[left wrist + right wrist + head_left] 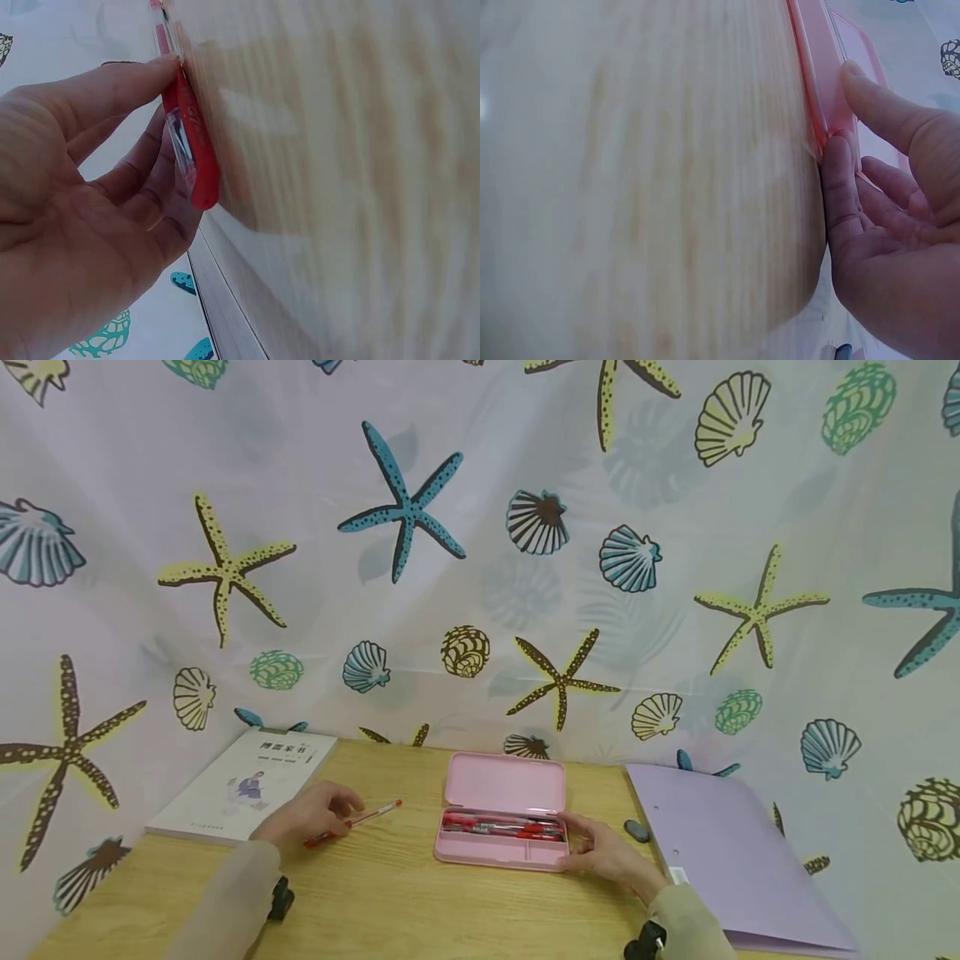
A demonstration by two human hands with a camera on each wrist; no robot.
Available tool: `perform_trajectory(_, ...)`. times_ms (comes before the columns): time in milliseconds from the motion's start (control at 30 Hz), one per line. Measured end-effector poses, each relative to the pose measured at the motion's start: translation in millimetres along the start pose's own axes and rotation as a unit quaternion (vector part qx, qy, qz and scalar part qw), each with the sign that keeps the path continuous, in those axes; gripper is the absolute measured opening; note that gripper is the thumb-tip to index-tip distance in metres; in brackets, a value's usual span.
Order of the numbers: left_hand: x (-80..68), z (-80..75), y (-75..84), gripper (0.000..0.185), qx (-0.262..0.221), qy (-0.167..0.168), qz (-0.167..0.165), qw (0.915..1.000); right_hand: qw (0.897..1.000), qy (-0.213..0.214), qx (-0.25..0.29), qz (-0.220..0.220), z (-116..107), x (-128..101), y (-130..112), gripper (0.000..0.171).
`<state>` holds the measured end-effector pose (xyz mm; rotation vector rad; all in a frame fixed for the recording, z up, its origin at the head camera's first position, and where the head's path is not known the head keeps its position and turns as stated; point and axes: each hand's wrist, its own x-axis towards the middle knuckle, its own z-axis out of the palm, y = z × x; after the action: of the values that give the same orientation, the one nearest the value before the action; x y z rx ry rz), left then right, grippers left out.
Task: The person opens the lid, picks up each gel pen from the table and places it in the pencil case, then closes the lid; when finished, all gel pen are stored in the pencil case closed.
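Note:
My left hand (318, 812) pinches a red gel pen (378, 812) between thumb and fingers, low over the wooden table. In the left wrist view the pen's red cap (196, 146) with its clip lies along the tabletop, the thumb tip at its upper part. A pink pencil case (480, 857) stands with its lid (506, 783) raised, several red pens (502, 827) lying in its long compartment. At the case's right end, my right hand (609, 853) grips the side. The right wrist view shows the thumb on the rim and a finger low at the corner.
On the left lies a white book (217, 789) with Chinese print. A purple folder (738, 852) lies at the right, beside a small dark oval object (637, 831). Behind the wooden table (420, 910) hangs a white curtain (480, 460) with shells and starfish.

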<state>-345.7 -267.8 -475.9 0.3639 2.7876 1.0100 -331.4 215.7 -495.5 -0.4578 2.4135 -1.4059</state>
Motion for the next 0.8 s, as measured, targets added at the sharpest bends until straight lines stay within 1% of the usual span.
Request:
perform_trajectory(133, -3.5, -2.9, 4.0, 0.032, 0.016, -0.001, -0.017, 0.9997, 1.000, 0.000, -0.001, 0.006, 0.9, 1.5, -1.2, 0.081)
perform_trajectory(267, -4.8, -2.5, 8.7, 0.029, 0.004, -0.002, -0.022, 0.9997, 1.000, 0.002, -0.006, 0.012, 0.9, 2.3, -1.7, 0.082)
perform_trajectory(367, -3.3, -2.5, 9.7, 0.026, 0.001, 0.005, -0.003, 1.0000, 1.000, 0.010, -0.009, 0.014, -0.3, 2.8, -2.1, 0.084)
perform_trajectory(467, -1.3, -1.0, 9.2, 0.023, 0.012, 0.015, 0.002, 0.9998, 1.000, 0.012, -0.008, 0.009, -1.1, 3.8, -2.0, 0.084)
perform_trajectory(533, -0.8, -0.1, 10.2, 0.022, 0.029, 0.019, 0.011, 0.9994, 1.000, 0.013, -0.007, 0.005, -1.3, 3.8, -2.2, 0.083)
perform_trajectory(700, -0.2, 4.6, 16.2, 0.020, 0.047, 0.016, 0.006, 0.9988, 1.000, 0.014, -0.014, 0.007, -0.6, 2.4, -2.1, 0.083)
perform_trajectory(800, 0.4, 8.6, 18.0, 0.021, 0.041, 0.014, -0.018, 0.9989, 1.000, 0.012, -0.020, 0.009, 0.7, 1.6, -1.2, 0.083)
